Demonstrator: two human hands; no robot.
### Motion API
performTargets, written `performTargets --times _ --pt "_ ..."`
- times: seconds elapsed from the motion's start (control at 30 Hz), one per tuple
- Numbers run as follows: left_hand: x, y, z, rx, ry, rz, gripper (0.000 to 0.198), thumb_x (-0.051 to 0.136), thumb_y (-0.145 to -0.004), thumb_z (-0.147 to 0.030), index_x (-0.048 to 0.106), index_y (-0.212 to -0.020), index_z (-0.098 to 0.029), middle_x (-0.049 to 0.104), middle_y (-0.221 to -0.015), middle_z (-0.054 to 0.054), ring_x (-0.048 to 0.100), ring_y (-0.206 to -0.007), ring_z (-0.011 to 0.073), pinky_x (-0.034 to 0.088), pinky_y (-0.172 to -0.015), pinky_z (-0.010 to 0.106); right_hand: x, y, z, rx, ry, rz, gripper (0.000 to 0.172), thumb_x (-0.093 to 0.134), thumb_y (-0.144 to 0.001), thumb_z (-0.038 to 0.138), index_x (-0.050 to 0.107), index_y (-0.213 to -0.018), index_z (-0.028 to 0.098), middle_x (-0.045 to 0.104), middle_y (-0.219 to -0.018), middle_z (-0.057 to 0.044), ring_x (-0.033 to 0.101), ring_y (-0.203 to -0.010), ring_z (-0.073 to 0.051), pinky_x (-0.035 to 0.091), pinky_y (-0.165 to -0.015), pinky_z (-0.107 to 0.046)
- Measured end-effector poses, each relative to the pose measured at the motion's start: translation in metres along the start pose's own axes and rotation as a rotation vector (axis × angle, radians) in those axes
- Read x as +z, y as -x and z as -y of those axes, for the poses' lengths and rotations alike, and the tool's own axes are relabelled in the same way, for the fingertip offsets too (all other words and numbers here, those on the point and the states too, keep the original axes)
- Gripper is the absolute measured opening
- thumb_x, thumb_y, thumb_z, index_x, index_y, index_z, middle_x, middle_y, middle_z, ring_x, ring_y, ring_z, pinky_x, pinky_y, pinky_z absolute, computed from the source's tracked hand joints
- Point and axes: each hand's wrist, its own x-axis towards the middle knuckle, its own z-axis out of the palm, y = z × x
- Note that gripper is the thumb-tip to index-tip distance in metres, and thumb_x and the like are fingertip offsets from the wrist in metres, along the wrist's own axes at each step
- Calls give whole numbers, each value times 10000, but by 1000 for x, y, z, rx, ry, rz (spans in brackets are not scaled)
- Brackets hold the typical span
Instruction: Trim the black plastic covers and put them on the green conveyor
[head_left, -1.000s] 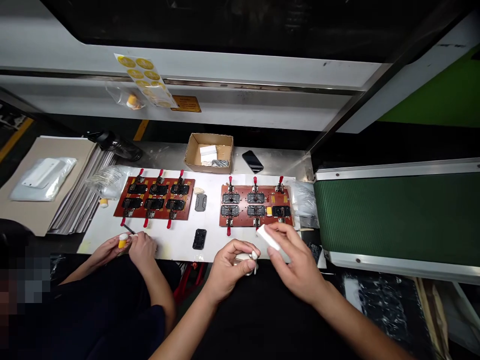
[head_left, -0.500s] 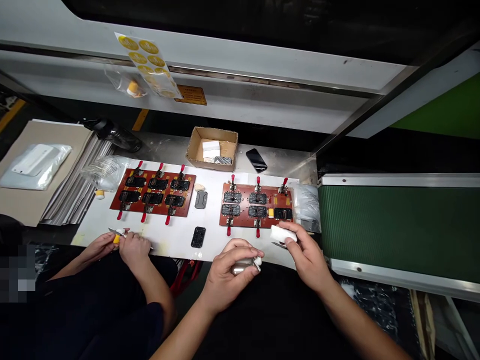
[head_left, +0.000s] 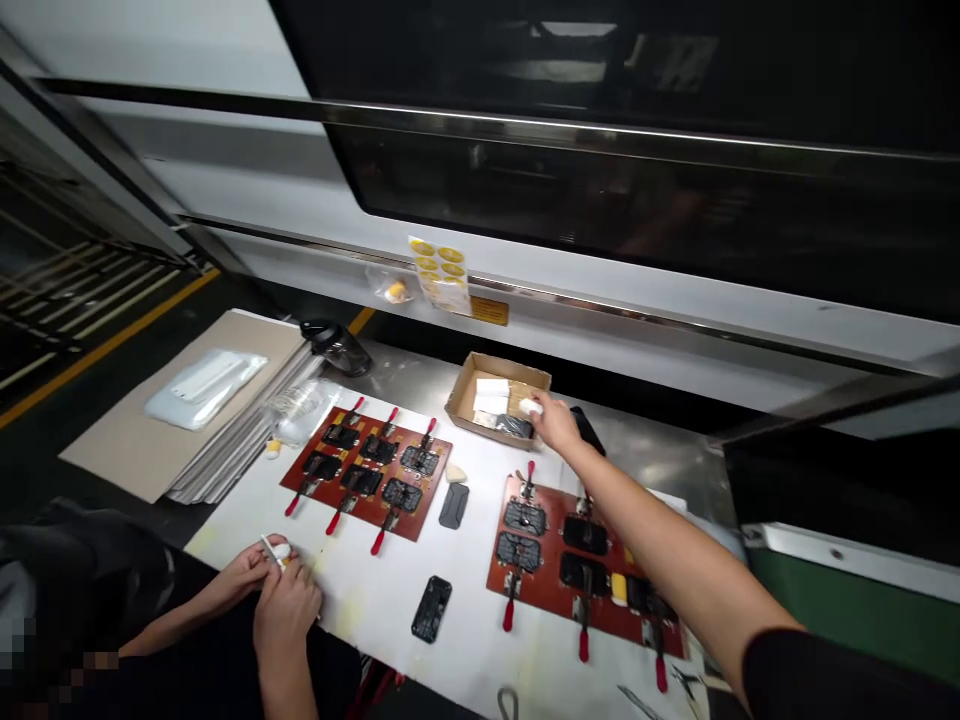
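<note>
My right hand (head_left: pixel 556 424) reaches over the cardboard box (head_left: pixel 459 394), fingers closed on a small white block (head_left: pixel 531 406) at the box's right side. White pieces (head_left: pixel 492 392) and a dark grey piece (head_left: pixel 514 426) lie inside. Below my forearm is a reddish-brown fixture board (head_left: pixel 551 565) with black plastic parts (head_left: pixel 586 535) and red-handled clamps (head_left: pixel 583 640); the arm covers part of it. A yellow-and-white piece (head_left: pixel 619 589) sits on this board. My left hand is out of view.
To the left, a co-worker's hands (head_left: pixel 281 595) hold a thin tool and a white-and-yellow piece. A second fixture board (head_left: pixel 420 520), loose black parts (head_left: pixel 432 608), a dark bottle (head_left: pixel 337 347) and stacked cardboard (head_left: pixel 172 400) stand around. Tweezers (head_left: pixel 637 700) lie near the front edge.
My right hand has moved forward and left to the box with the white block. The view has swung, and my left hand with the small metallic container has left it.
</note>
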Motion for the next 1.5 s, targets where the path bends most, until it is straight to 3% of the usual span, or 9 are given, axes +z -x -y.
performTargets --times 0.1,0.17,0.27,0.4,0.57,0.97,1.1,1.27,1.5 --pt "-43 -32 -14 21 14 -143 567 708 -760 -815 685 -591 -274 434 -478 -2 478 -438 137 411 -403 280 25 -39 24 47 -18 40 413 648 -977 417 611 -1315 181 577 -1421 -115 547 -1314 -288 420 -1140 -563" --pt "-30 -20 -4 5 15 -183 589 675 -771 -833 673 -576 -277 415 -470 -8 467 -428 135 389 -386 268 37 -19 29 73 -63 111 409 596 -1003 443 602 -1310 172 589 -1396 -123 581 -1262 -271 464 -1098 -527" --pt "37 35 23 -73 -2 -147 519 677 -793 -802 738 -678 -299 553 -553 1 602 -549 195 464 -423 297 39 72 25 70 -192 372 447 429 -1054 525 638 -1209 161 703 -1143 -107 685 -986 -204 564 -907 -391" --pt "130 109 45 -215 -17 24 372 830 -793 -556 801 -999 -247 755 -986 67 716 -858 244 603 -685 323 6 225 26 38 -443 696 538 389 -1033 633 665 -1176 194 707 -895 -43 661 -734 -145 551 -686 -283" --pt "180 124 43 -232 20 297 324 810 -871 -397 733 -1136 -228 731 -1076 87 685 -1004 227 574 -815 288 -43 324 20 45 -635 399 365 615 -989 506 650 -1222 228 628 -843 6 583 -751 -117 485 -705 -254" --pt "234 174 25 429 -364 704 141 725 -942 -180 743 -1056 -259 721 -1015 56 625 -1052 218 512 -956 371 -86 411 -10 139 -701 85 284 506 -1041 476 522 -928 215 628 -682 39 584 -574 -97 452 -574 -227" --pt "238 192 26 362 -341 735 93 700 -963 -205 737 -1036 -249 707 -1010 56 636 -1025 212 510 -955 370 -93 427 -17 175 -765 185 341 451 -1044 551 512 -1012 217 645 -646 47 526 -455 -87 390 -452 -200" --pt "241 215 32 223 -320 664 111 713 -957 -294 691 -1039 -222 664 -1049 68 641 -1032 215 514 -921 333 -106 451 -28 73 -831 202 373 470 -1054 472 538 -1326 225 677 -793 16 666 -656 -117 559 -628 -258" --pt "257 233 44 -197 -115 571 362 758 -892 -515 675 -993 -178 718 -1016 84 657 -916 206 515 -825 296 -121 469 -49 93 -817 129 288 631 -979 460 712 -1147 239 717 -968 -33 697 -813 -146 589 -679 -269"
